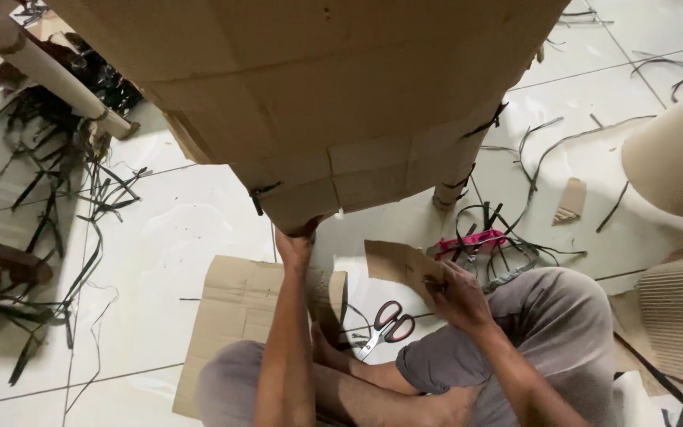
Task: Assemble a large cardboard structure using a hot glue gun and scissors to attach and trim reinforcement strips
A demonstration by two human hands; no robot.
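A large cardboard-wrapped piece [310, 95] fills the top of the view, bound at its corners with black straps. My left hand [294, 247] reaches up and grips its lower corner. My right hand [456, 296] holds a torn piece of cardboard [401, 262] above my knee. Red-handled scissors [389, 326] lie on the floor between my legs, touched by neither hand.
A flat cardboard sheet [235, 312] lies under my left leg. A pink tool [472, 243] sits among black strap offcuts [49, 205] scattered over the white tile floor. A cardboard tube [49, 75] runs at upper left, and corrugated rolls [673, 158] stand at right.
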